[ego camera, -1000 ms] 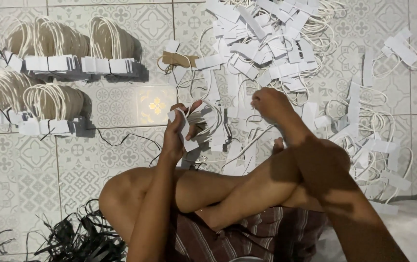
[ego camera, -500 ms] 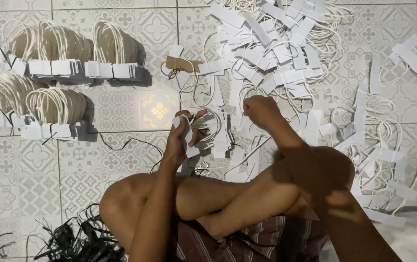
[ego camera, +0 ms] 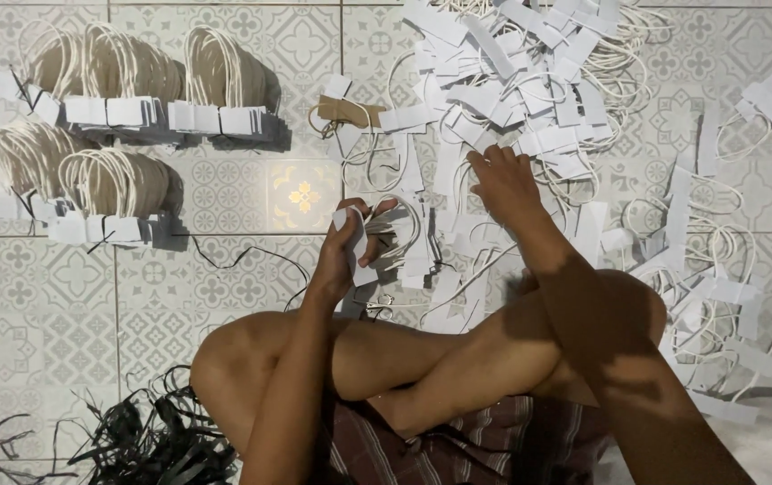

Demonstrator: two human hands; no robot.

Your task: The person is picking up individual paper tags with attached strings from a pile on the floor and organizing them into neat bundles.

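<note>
At the far left we are seeing four tied bundles of cord handles (ego camera: 125, 85) lying in two rows on the patterned tile floor (ego camera: 224, 287), each bundle with its white paper strips squared up along the lower edge. Near the bottom left, a tangle of black straps (ego camera: 148, 440) is lying beside our folded knee (ego camera: 251, 377).

Toward the middle, our left hand (ego camera: 350, 247) is closing its fingers and thumb around a small stack of paper-strip handles (ego camera: 399, 242), the white strips pinched upright in the fist and the cord loops fanning out to the right of it. Just below the hand a small metal clip-like object is lying on the tile; we cannot tell what it is.

Further right, our right hand (ego camera: 504, 184) is reaching palm down into the loose pile of handles (ego camera: 538, 81), fingers spread and resting on the strips; we cannot tell whether it is gripping any one of them. The pile is spreading across the floor to the right edge.
</note>
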